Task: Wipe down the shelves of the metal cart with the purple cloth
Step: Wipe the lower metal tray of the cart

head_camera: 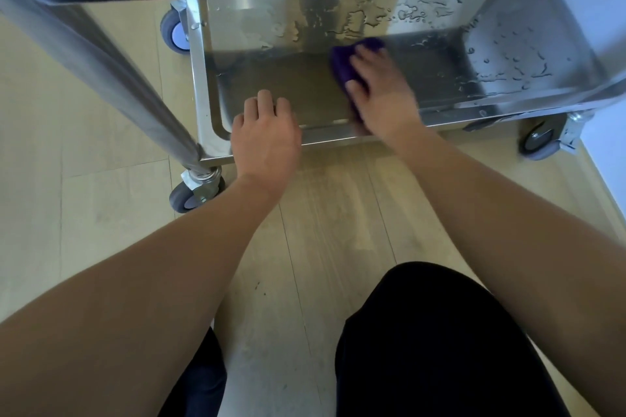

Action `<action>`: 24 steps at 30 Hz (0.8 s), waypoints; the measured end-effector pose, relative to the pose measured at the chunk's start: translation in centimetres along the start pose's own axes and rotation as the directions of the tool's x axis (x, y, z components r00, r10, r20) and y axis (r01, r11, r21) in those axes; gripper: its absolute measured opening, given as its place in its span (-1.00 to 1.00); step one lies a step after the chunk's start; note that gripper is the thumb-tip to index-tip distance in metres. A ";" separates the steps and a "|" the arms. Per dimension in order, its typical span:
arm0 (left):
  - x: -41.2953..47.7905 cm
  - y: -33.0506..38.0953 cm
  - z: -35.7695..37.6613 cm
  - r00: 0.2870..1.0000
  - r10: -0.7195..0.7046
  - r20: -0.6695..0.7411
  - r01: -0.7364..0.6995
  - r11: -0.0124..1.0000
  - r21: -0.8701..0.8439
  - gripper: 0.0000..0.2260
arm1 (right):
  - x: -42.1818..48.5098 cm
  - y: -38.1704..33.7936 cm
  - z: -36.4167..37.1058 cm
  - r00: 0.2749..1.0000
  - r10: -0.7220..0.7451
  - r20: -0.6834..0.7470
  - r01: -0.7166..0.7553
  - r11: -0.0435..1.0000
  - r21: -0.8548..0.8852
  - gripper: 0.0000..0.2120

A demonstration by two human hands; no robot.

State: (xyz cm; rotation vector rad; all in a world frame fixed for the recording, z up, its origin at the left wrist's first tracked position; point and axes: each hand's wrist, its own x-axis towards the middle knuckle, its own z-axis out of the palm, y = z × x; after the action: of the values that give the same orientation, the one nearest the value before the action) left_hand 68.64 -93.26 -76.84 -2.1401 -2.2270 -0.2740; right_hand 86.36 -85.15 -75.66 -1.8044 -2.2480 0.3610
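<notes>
The bottom shelf [271, 85] of the metal cart [200, 78] is a shiny tray with low walls all round it. The purple cloth [342, 68] lies on the floor of the bottom shelf, near the middle and a bit toward the back wall. The right hand [379, 88] lies on top of the cloth and presses it down on the bottom shelf. Its fingers are spread out wide over the cloth, and some purple pokes out past the fingertips and at the thumb side. This hand looks a little blurry. The left hand [264, 135] rests on the front edge of the bottom shelf, toward its left end. Its fingers bend over that edge and dip down into the tray, so it holds the edge. The two hands are near each other but do not touch. Lots of water drops [501, 54] sit on the right part of the bottom shelf, and more sit in little puddles along its back. The part of the bottom shelf by the left hand looks smooth, with no drops showing. A thick metal post [101, 61] comes down to the front left corner of the bottom shelf. Under that corner is a grey wheel [189, 196]. Another wheel [174, 34] is at the back left corner, and a third wheel [540, 142] is under the front right corner. A pale wood floor [321, 213] lies below and in front of the bottom shelf. The person's knee in black cloth [440, 349] is in front of the bottom shelf, well apart from it.
</notes>
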 end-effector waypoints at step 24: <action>2.1 7.5 0.8 0.975 0.221 -0.002 -0.217 0.953 -0.212 -0.65 | -0.9 3.2 -1.3 0.998 0.064 0.013 -0.064 0.998 -0.008 -0.56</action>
State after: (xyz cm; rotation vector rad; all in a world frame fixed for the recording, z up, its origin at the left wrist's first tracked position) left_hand 76.07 -90.81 -76.53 -2.4830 -2.0261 -0.4994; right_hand 89.95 -85.28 -75.52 -1.8865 -2.2074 0.3768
